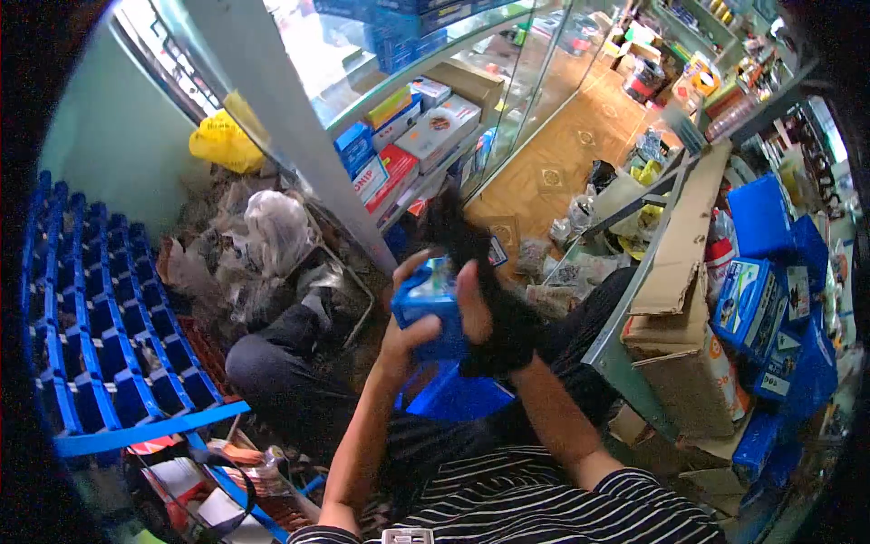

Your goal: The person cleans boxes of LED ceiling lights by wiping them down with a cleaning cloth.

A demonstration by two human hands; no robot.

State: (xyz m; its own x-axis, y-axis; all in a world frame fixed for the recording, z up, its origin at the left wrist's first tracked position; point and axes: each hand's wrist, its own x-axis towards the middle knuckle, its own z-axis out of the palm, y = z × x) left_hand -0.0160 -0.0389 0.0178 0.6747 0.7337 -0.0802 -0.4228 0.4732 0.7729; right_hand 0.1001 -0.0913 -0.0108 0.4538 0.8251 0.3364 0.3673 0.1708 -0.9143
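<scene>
A small blue bin (430,313) with something pale and shiny in its top is held in front of my body. My left hand (403,335) wraps round its left side, with the thumb across the front. On the right side, my right hand (485,313) presses against the same bin; a black glove or wrap covers much of this hand and its wrist. Dark, blurred material rises just beyond the hands. Below them, over my lap, lies a larger bright blue object (458,395).
At the left stands a rack of blue bins (127,317). Plastic bags (281,231) and a yellow bag (225,142) lie behind it. Boxes fill a glass case (439,131) ahead. Cardboard (684,236) and blue packages (752,304) are piled at the right.
</scene>
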